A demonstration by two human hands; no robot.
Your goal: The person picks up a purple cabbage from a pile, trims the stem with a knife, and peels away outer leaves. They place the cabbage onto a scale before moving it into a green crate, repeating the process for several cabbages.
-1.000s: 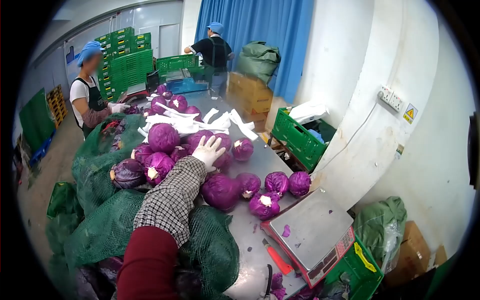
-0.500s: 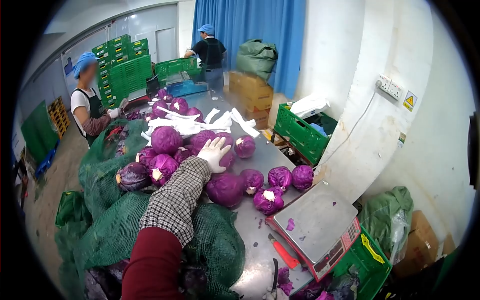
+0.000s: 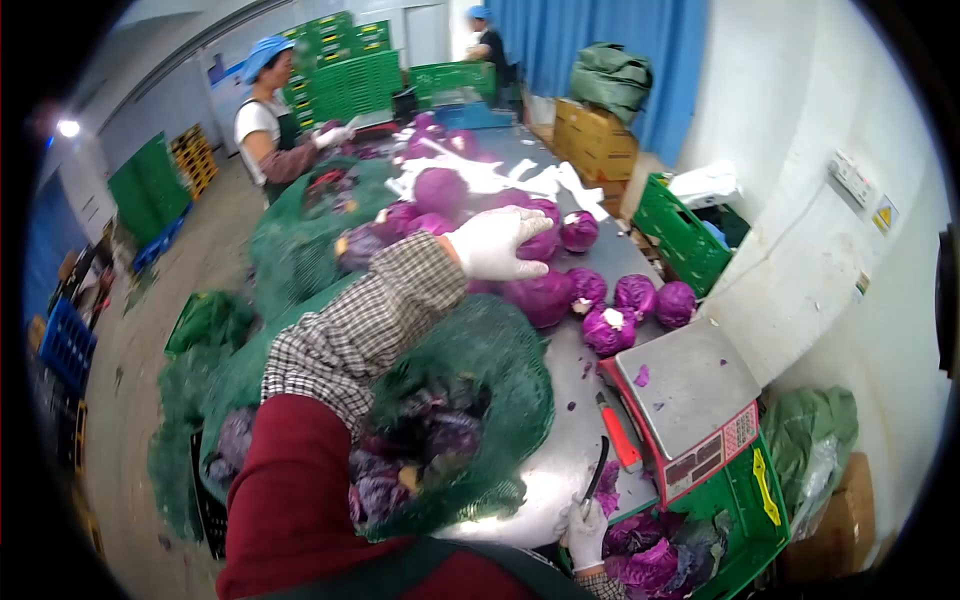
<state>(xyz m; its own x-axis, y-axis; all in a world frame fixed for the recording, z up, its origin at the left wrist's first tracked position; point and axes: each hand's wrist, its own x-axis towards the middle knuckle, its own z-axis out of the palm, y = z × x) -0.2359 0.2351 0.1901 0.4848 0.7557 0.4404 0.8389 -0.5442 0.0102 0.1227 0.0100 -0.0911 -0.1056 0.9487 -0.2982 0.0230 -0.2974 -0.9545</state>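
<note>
My left hand [image 3: 495, 243], in a white glove, is over the purple cabbages on the metal table, with thumb and fingers apart and nothing visible in them. A large red cabbage [image 3: 540, 298] lies just below it, and another cabbage [image 3: 540, 235] is partly behind the fingers. At the bottom edge my gloved right hand [image 3: 586, 535] is closed around a knife with a thin, dark, curved blade [image 3: 600, 465]. Beneath my left arm a green mesh bag [image 3: 520, 375] gapes, showing dark cabbages [image 3: 450, 440] inside.
A weighing scale [image 3: 690, 385] stands on the right, beside a red-handled tool [image 3: 618, 432]. Below it, a green crate [image 3: 770, 540] holds purple leaves [image 3: 645, 565]. White strips [image 3: 500, 185] lie among cabbages farther back. A co-worker [image 3: 270, 125] stands at the far left, another [image 3: 488, 50] behind.
My left hand has lifted off the cabbages and its fingers now curve. The view has shifted left and down, bringing my right hand and the bag's opening into sight.
</note>
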